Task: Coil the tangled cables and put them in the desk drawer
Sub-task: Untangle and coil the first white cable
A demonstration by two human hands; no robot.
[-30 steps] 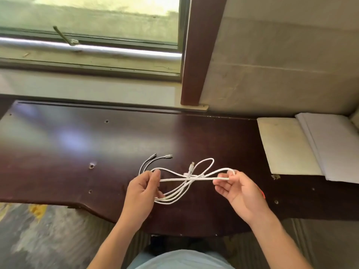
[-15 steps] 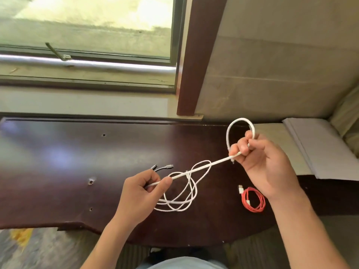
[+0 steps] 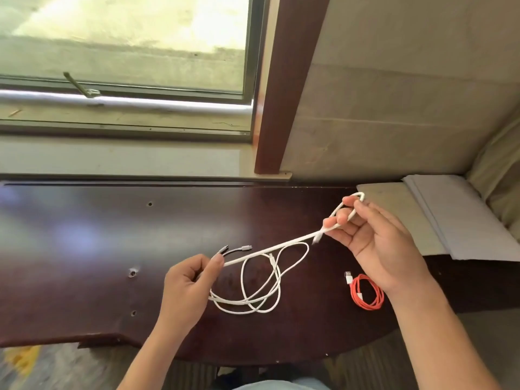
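A white cable (image 3: 270, 250) stretches taut between both hands above the dark wooden desk (image 3: 84, 249). My left hand (image 3: 187, 288) pinches it near the end with the grey plugs (image 3: 236, 248). My right hand (image 3: 371, 246) is raised at the right and holds a small loop of the same cable between thumb and fingers. The rest of the white cable lies in loose tangled loops (image 3: 253, 296) on the desk below. An orange cable (image 3: 367, 295), coiled, with a white plug, rests on the desk under my right wrist. No drawer is visible.
White paper sheets (image 3: 455, 220) and a pale board (image 3: 399, 209) lie at the desk's right end. A window (image 3: 126, 52) and a brown wooden post (image 3: 287, 88) stand behind the desk. Small screw holes dot the desk top. The desk's front edge curves near my body.
My right hand rose up and to the right, pulling the white cable taut and forming a loop. The orange coil, hidden before by that hand, came into view. My left hand stayed pinched.
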